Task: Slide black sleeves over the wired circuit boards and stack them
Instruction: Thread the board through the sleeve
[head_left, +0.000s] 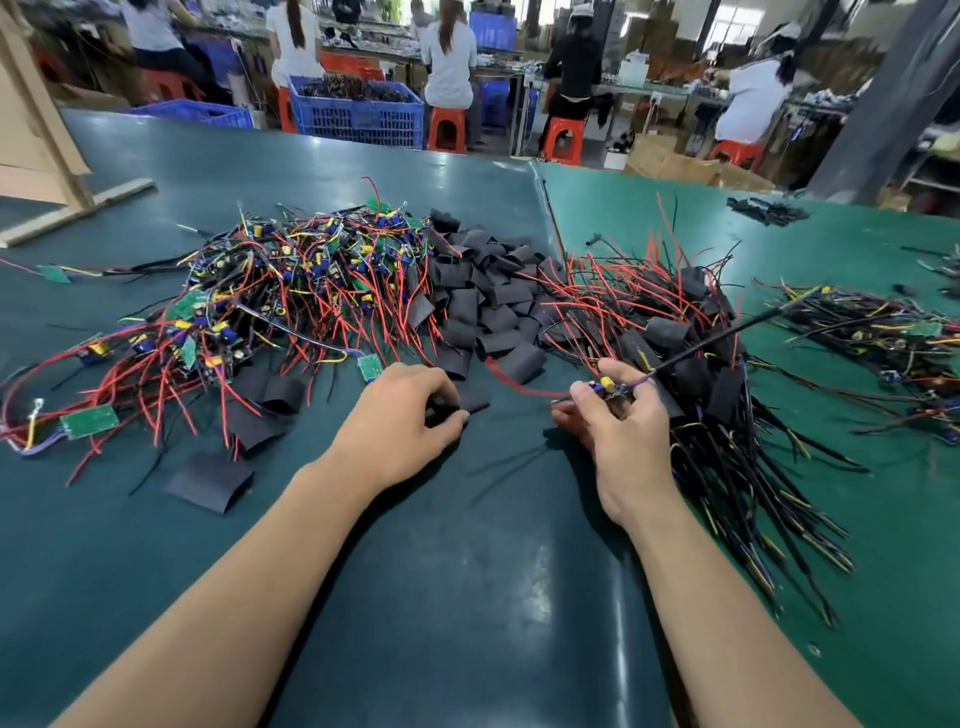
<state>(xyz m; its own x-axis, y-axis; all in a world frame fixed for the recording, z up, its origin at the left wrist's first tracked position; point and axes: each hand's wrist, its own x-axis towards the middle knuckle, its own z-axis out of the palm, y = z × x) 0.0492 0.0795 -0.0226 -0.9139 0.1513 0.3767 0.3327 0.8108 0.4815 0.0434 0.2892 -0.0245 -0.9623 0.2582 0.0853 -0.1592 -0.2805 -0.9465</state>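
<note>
While the left hand (397, 415) curls over a flat black sleeve (457, 404) lying on the bench (467, 597), pinching it between thumb and fingertips, the right hand (618, 415) pinches a small wired circuit board (609, 387) between thumb and forefinger, just above the bench and in front of the stack of finished pieces (696, 364). Both grips are closed on their parts.

The sleeve looks thin, limp and very light, probably soft tubing pressed flat; it likely needs a squeeze at its edges to pop the mouth open, so the best hold is near one end, at the creases. The board seems stiff and light but delicate, with small components and soldered leads; holding it by its edges, not by the wires, should spare the joints. Its black and coloured leads trail up and to the right and may snag on the stack.

Both forearms reach forward low over the bench, the left palm down, the right hand turned inward with its wrist raised. A pile of unsleeved boards (249, 301) sits to the left, loose sleeves (483, 291) in the middle.
</note>
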